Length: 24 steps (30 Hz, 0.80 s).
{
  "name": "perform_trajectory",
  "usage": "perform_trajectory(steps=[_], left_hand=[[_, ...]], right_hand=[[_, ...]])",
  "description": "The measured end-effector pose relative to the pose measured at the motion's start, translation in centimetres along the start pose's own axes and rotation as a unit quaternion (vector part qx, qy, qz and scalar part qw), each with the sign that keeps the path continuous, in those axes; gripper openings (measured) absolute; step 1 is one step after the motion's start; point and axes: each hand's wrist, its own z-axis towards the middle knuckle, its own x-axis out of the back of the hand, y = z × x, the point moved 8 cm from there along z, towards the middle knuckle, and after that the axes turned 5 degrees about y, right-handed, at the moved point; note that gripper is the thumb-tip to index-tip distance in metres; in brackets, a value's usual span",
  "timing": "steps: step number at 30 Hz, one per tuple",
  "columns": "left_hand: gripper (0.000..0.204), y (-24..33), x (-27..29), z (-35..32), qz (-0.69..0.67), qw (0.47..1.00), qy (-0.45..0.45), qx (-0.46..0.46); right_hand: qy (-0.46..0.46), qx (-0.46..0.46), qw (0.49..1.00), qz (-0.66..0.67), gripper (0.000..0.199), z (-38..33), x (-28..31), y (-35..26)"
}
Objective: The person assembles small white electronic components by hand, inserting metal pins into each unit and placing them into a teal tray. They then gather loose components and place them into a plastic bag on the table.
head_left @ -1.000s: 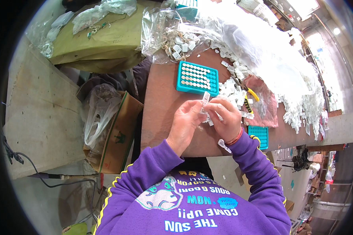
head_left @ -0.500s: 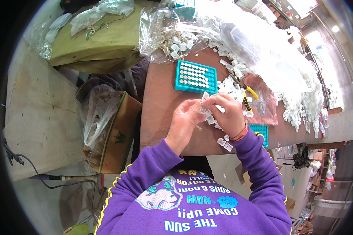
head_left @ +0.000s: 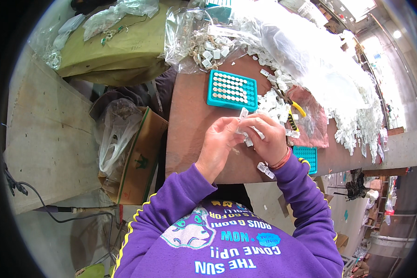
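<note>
Hardly anything had moved since the earlier frame; the right hand (head_left: 268, 140) had dipped very slightly toward the table's (head_left: 185, 118) near edge. A small white plastic piece (head_left: 243, 112) stood out beyond the meeting fingertips of the left hand (head_left: 219, 141) and right hand. Both hands were nearly closed, thumb and fingers pinched about its lower end, which they hid. Just past the piece lay a teal tray (head_left: 228, 104) with rows of pale round parts (head_left: 229, 88). Loose white pieces (head_left: 274, 107) crowded the right hand, with yellow-handled pliers (head_left: 298, 109) beyond. Brown tabletop stretched from the left hand to the table's left edge; a second teal tray (head_left: 306, 160) sat at the near edge, right of the right wrist.
</note>
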Motion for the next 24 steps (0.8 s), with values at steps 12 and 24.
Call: perform_trajectory(steps=[12,24], left_hand=[[0.017,-0.1,0.0,-0.1,-0.028,0.999,0.021,0.007],[0.018,0.1,-0.1,-0.1,-0.010,1.000,0.020,0.001]], right_hand=[[0.020,0.107,0.990,-0.094,0.030,-0.8,-0.7,-1.3],[0.031,-0.012,0.999,-0.018,0.024,-0.2,-0.1,0.1]])
